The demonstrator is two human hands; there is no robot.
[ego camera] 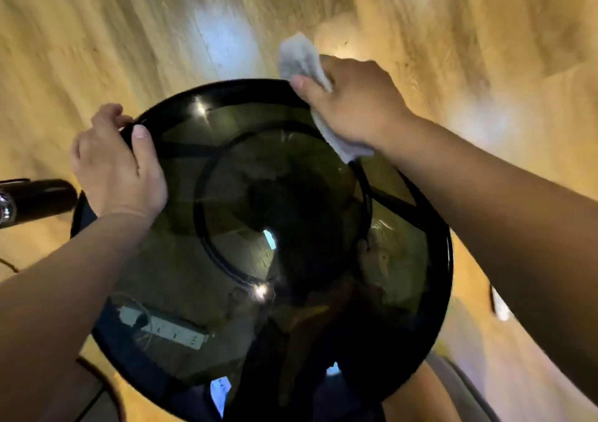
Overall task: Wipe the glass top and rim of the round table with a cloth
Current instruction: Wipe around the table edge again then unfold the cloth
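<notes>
A round table with a dark smoked-glass top (226, 176) and a black rim (443, 260) fills the middle of the head view. My left hand (116, 169) grips the rim at the far left, thumb on top of the glass edge. My right hand (352, 104) holds a crumpled white cloth (301, 59) and presses it against the far right part of the rim; the cloth sticks out above and below the hand. The glass reflects ceiling lights, and the table's ring frame shows through it.
Light wooden floor (161, 33) surrounds the table. A black cylindrical object (35, 200) lies at the left edge. A white power strip (168, 328) on the floor shows through the glass at the lower left. Dark cables (106, 386) run across the floor at the bottom left.
</notes>
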